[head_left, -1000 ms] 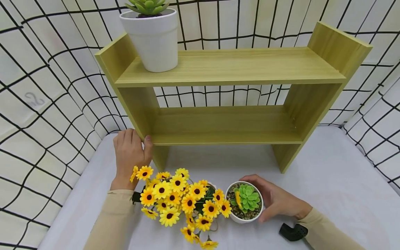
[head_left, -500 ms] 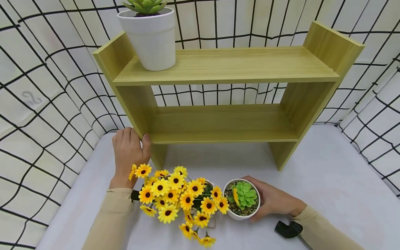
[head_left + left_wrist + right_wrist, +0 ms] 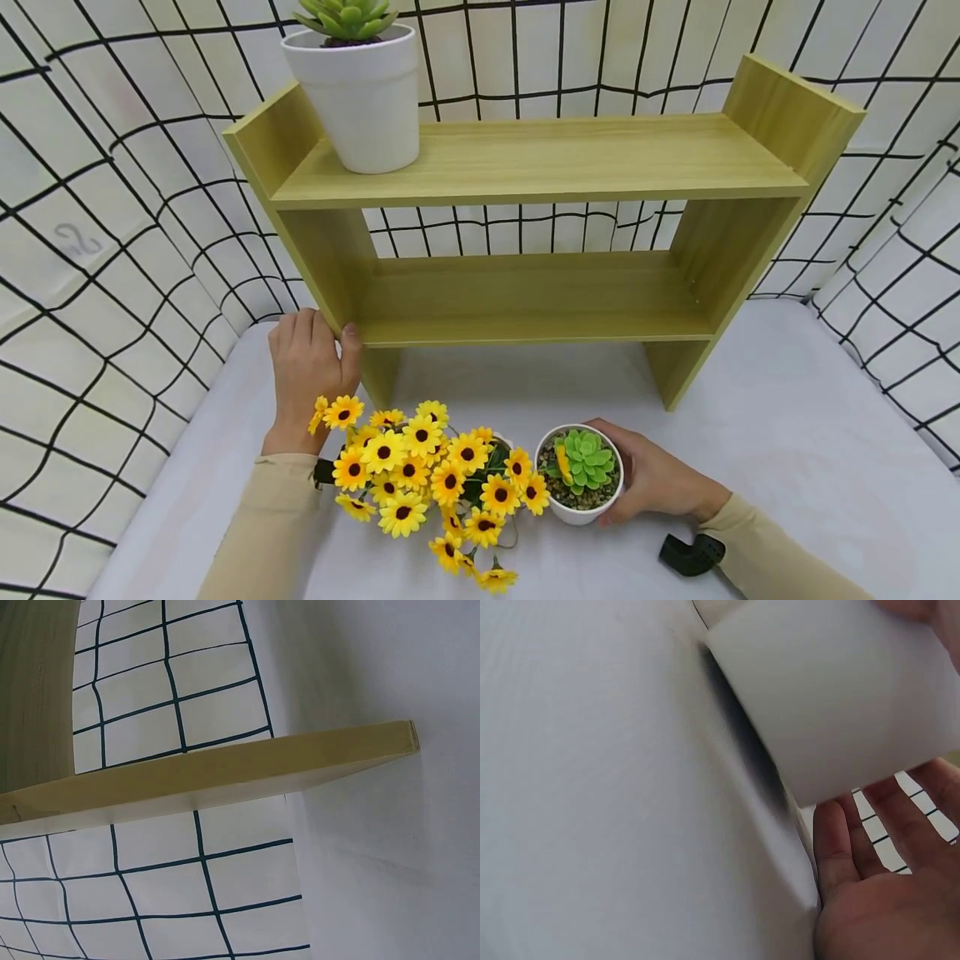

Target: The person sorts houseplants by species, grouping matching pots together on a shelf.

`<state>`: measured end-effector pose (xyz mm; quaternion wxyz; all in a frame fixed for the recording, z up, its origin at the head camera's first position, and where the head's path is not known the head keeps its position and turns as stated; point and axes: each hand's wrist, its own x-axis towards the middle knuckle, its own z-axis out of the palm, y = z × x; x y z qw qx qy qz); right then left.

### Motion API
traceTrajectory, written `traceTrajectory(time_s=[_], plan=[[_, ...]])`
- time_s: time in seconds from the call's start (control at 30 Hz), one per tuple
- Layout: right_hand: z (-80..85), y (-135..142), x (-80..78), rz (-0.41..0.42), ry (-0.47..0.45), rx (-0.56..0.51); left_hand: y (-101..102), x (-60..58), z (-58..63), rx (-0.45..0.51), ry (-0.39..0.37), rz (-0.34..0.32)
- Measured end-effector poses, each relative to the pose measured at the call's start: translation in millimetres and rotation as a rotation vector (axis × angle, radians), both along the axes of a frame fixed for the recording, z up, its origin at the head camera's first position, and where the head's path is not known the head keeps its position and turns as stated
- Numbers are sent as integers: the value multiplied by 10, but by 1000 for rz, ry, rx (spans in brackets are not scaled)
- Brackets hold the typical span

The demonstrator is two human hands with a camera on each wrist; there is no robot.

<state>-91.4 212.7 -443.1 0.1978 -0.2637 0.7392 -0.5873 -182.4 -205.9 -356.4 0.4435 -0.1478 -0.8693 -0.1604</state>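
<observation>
My left hand (image 3: pixel 311 367) grips the left side board of a two-tier wooden shelf (image 3: pixel 525 300), thumb on the front edge and fingers round the outer side. In the left wrist view a wooden board (image 3: pixel 225 761) crosses the frame; the hand itself does not show there. Low on the right, my right hand (image 3: pixel 660 473) holds a small white pot with a green succulent (image 3: pixel 585 460) by its right side. The right wrist view shows the white pot wall (image 3: pixel 840 697), with a dark shadow along its base; whether it is lifted I cannot tell.
Yellow artificial sunflowers (image 3: pixel 420 471) stand between the arms, close to the succulent's left; their container is mostly hidden. A larger white pot (image 3: pixel 360 104) with a succulent stands at the top tier's left end. Black wire mesh (image 3: pixel 127 200) surrounds the white-covered table (image 3: pixel 810 433).
The whole head view has shifted slightly, so shelf, pot and right hand appear a little further left. Both hands keep their hold on the shelf and the potted succulent.
</observation>
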Motion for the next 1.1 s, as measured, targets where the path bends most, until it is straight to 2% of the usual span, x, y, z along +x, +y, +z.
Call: traceTrajectory(time_s=[0.3,0.47,0.7,0.93,1.1], plan=[[-47,-1,-33,-69,84,-105,14,6,10,-4,-4,-8],[-29,-7,-33,-149,96,-98,11,6,7,0,9,-6],[-26,-27,-31,-234,101,-143,-4,1,-9,-2,20,-5],[47,-41,-5,-387,108,-69,-3,-15,-17,-5,42,-6],[163,-74,27,-486,56,-16,1,-15,-10,-5,36,-6]])
